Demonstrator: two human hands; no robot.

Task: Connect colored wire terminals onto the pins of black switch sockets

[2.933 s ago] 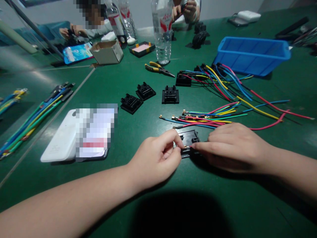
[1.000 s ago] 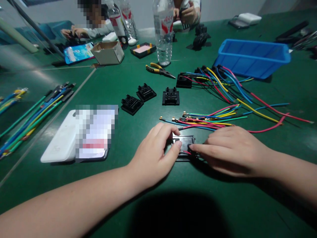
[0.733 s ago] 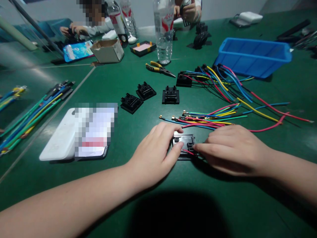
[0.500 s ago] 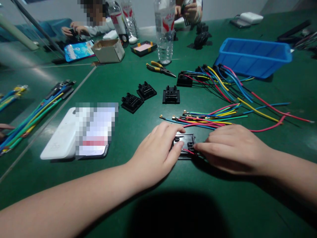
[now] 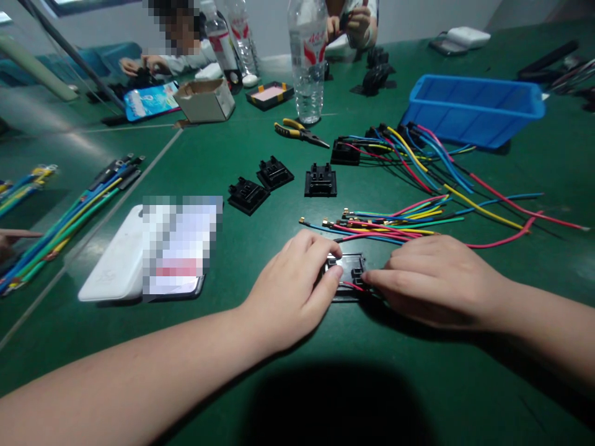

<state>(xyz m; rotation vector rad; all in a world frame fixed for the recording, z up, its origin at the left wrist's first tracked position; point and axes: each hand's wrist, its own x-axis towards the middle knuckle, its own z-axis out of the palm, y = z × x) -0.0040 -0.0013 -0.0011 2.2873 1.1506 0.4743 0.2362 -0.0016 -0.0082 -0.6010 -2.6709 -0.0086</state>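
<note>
Head view: left hand (image 5: 297, 285) clamps flat black plastic connector housing (image 5: 348, 267) down on green counter (image 5: 251, 238), near centre; right hand (image 5: 432, 279) pinches thin red wire (image 5: 354, 286) at housing's right edge; loose bundle of coloured wires (image 5: 395, 220) lies just beyond; blue plastic bin (image 5: 469, 108) far right.

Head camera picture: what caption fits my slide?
Left hand steadies a flat black plastic connector block on the green table; right hand pinches a thin red wire at it.
</note>
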